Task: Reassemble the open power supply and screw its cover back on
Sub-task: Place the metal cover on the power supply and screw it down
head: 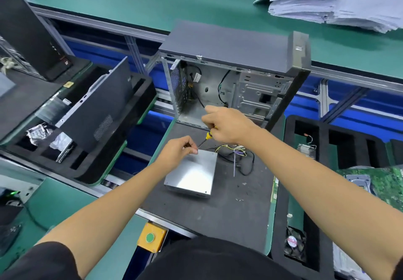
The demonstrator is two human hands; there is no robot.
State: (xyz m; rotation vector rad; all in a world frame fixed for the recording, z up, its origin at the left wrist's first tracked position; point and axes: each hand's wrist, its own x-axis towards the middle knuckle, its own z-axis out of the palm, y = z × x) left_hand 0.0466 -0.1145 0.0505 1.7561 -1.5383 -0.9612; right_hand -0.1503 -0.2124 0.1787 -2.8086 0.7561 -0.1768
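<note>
Power supply [192,174] is sitting with its cover on, while the left hand [177,150] is pinching probably a screw and the right hand [226,125] is gripping the screwdriver [207,137] at its far corner.

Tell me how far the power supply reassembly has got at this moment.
Done: the cover sits closed on the power supply. In hand: the right hand holds the screwdriver at its far-left corner, where the left hand pinches. Left: screws at other corners cannot be confirmed.

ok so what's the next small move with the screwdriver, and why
Probably turn the screwdriver to drive the corner screw: the right hand grips its handle, the tip meets the power supply cover's far left corner, where the left hand pinches.
</note>
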